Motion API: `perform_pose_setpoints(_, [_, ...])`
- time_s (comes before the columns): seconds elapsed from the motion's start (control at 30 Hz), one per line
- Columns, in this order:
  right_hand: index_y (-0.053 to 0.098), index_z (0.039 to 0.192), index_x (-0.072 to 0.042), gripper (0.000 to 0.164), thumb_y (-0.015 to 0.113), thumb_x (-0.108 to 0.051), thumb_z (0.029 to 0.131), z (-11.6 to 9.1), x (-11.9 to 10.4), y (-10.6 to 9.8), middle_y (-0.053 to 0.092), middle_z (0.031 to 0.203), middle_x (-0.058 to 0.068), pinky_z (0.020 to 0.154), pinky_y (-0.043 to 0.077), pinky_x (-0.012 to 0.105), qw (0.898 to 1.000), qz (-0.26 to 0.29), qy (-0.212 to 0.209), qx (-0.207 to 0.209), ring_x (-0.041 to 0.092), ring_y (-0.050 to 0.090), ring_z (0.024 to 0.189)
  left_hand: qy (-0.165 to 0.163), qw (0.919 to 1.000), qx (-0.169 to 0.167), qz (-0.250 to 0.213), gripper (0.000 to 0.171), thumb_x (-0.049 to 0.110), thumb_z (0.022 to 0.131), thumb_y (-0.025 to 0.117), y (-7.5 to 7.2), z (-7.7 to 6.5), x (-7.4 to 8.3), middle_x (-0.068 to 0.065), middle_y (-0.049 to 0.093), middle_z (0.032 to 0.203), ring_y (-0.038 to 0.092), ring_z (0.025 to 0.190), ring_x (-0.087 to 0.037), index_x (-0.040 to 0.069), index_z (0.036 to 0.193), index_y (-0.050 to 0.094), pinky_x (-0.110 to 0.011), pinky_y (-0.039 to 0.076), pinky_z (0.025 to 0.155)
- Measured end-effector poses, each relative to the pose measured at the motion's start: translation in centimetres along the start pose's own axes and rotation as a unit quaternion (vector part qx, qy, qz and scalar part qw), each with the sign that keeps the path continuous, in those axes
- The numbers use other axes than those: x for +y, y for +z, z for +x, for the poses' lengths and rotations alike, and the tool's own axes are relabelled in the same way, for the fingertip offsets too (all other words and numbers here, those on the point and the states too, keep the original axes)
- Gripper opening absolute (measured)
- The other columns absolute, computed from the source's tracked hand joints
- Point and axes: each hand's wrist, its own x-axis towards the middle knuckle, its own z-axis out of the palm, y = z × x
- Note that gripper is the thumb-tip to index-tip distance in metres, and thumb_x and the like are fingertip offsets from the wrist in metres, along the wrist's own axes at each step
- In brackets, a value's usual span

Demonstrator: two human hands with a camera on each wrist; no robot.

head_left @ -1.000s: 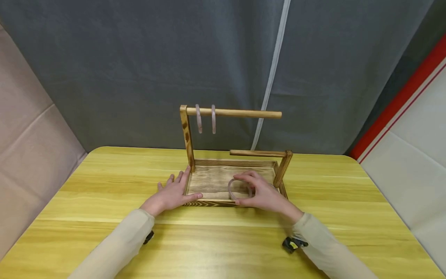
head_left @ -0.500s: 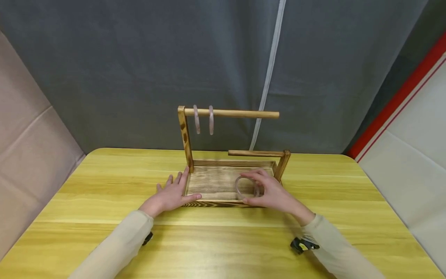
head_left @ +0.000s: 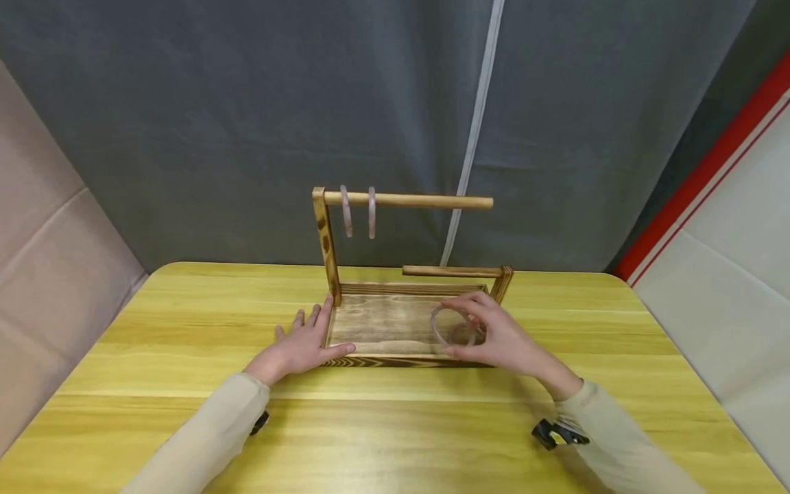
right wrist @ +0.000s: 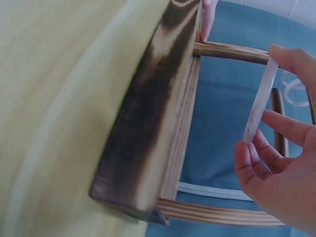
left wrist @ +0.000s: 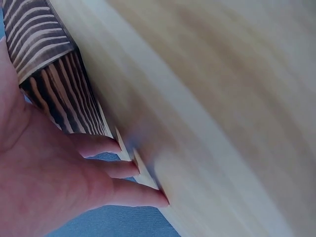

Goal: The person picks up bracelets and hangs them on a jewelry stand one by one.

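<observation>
Wooden tray [head_left: 379, 322]: left grip [head_left: 299, 348] touching | pale-pink bangle [right wrist: 260, 101]: right grip [head_left: 496, 336] pinching

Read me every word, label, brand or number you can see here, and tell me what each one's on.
None can be read: no lettering shows on the held bangle, the two hanging bangles, the wooden rack or the table.
The yellow patch on the black device by the right sleeve: too small to tell.

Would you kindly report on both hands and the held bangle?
Right hand pinching bangle. Left hand spread at left end of tray. No obstruction seen; two bangles hang on upper bar.
</observation>
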Motion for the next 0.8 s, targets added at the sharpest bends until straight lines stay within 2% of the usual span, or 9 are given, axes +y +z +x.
perform_pose_setpoints(0.1, [0.057,0.134,-0.007,0.063,0.083,-0.023,0.078,-0.1,-0.3,-0.8,0.049,0.126,0.013,0.061,0.045,0.032,1.000,-0.007,-0.002,0.000,0.026,0.050,0.089,0.000,1.0000,-0.001,-0.001,0.108,0.073,0.087,0.046,-0.1,0.0,0.0,-0.027,0.005,0.157,-0.002,0.139,-0.053,0.009,0.155,-0.010,-0.078,-0.002,0.096])
perform_pose_setpoints(0.33, [0.056,0.135,-0.009,0.068,0.085,-0.022,0.075,-0.3,-1.1,-2.0,0.047,0.129,0.011,0.060,0.046,0.030,1.000,-0.012,0.013,0.003,0.022,0.051,0.086,-0.001,1.0000,-0.003,-0.002,0.108,0.073,0.087,0.046,0.0,-0.1,0.0,-0.026,0.005,0.157,-0.002,0.139,-0.052,0.010,0.155,-0.011,-0.078,-0.002,0.096])
perform_pose_setpoints(0.43, [0.056,0.136,-0.009,0.068,0.085,-0.019,0.075,-0.3,-1.3,-2.5,0.047,0.127,0.010,0.061,0.047,0.031,1.000,-0.016,0.004,0.008,0.022,0.051,0.084,0.001,1.0000,-0.001,-0.002,0.108,0.073,0.087,0.045,0.0,-0.1,0.0,-0.026,0.005,0.157,-0.001,0.139,-0.052,0.009,0.155,-0.010,-0.078,-0.002,0.096])
perform_pose_setpoints(0.63, [0.055,0.136,-0.007,0.068,0.084,-0.017,0.076,0.0,-1.8,-4.0,0.046,0.128,0.009,0.065,0.048,0.033,0.998,-0.044,-0.026,0.019,0.014,0.053,0.076,0.001,1.0000,0.001,-0.004,0.108,0.073,0.087,0.046,0.0,-0.1,0.1,-0.026,0.006,0.157,-0.001,0.139,-0.053,0.009,0.155,-0.010,-0.078,-0.002,0.096])
perform_pose_setpoints(0.8, [0.054,0.138,-0.009,0.068,0.084,-0.015,0.077,0.5,-2.1,-5.3,0.046,0.127,0.009,0.075,0.047,0.043,0.996,-0.065,-0.041,0.035,0.012,0.053,0.078,0.000,1.0000,0.004,-0.002,0.108,0.073,0.087,0.046,0.0,-0.1,0.1,-0.026,0.007,0.157,0.000,0.139,-0.053,0.009,0.155,-0.009,-0.078,-0.001,0.096])
